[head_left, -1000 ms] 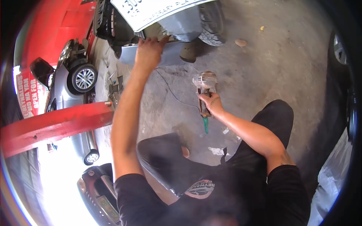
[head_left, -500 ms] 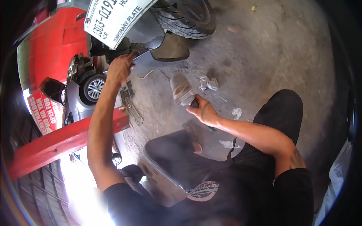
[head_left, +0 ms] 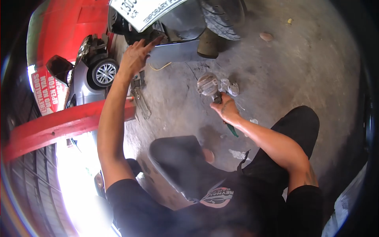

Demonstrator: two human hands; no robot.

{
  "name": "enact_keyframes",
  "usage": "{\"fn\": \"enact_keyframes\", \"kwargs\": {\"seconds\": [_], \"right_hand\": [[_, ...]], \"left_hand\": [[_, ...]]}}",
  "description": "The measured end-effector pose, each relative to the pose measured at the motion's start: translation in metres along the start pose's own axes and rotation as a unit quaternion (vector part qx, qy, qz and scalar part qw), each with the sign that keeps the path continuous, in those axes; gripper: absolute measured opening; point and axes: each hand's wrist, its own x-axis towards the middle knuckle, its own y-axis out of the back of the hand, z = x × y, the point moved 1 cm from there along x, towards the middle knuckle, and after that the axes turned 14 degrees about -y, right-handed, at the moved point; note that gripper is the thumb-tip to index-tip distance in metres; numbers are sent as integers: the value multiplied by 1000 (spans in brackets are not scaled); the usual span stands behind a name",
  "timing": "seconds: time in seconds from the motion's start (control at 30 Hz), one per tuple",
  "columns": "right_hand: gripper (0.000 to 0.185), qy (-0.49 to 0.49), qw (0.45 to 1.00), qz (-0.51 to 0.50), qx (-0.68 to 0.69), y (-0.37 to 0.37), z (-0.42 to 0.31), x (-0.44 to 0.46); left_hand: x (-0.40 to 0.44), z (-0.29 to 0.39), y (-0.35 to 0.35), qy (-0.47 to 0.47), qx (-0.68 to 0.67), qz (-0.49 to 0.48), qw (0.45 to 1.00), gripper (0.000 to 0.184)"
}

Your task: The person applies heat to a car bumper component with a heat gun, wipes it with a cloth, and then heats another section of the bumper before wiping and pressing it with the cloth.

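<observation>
My left hand (head_left: 136, 57) is raised at the edge of a grey vehicle panel (head_left: 173, 51), its fingers apart and nothing held in them. Above it hangs a white temporary plate (head_left: 144, 12), beside a dark mudguard and a tyre (head_left: 223, 19). In my right hand (head_left: 228, 108) is the dark handle of a power tool (head_left: 208, 84) with a round, pale, dusty head. A green part shows below the handle. The tool is held over the concrete floor, away from the panel. Just behind it lies a crumpled white item (head_left: 229, 87).
A red beam (head_left: 71, 120) juts in from the left. Metal parts (head_left: 140, 100) lie on the floor beyond its end. Farther back stand a silver car (head_left: 85, 87) and a red vehicle. My bent knees (head_left: 173, 152) are below, with a flat brown piece (head_left: 266, 36) at the upper right.
Since the middle frame, the view has shifted. My left hand's fingers have spread at the panel. The tool's head has swung more upright in my right hand, and its green part shows again.
</observation>
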Motion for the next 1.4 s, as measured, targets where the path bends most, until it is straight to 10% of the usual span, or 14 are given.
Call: {"fn": "enact_keyframes", "kwargs": {"seconds": [0.1,0.37,0.5,0.7,1.4], "right_hand": [[43,-9,1000,2,-1,0,-6,3],[45,1,999,41,32,4,58,40],[42,197,960,191,-52,2,101,54],[40,128,940,240,-203,-8,138,35],[31,97,918,314,-220,-67,131,14]], "left_hand": [[-1,-12,4,11,-20,-15,1000,83],[-49,-49,-66,91,-430,366,820,65],[-49,-62,-117,162,-412,384,810,54],[-28,-76,-167,140,-119,518,835,62],[-90,-158,-166,86,-146,459,872,65]]}}
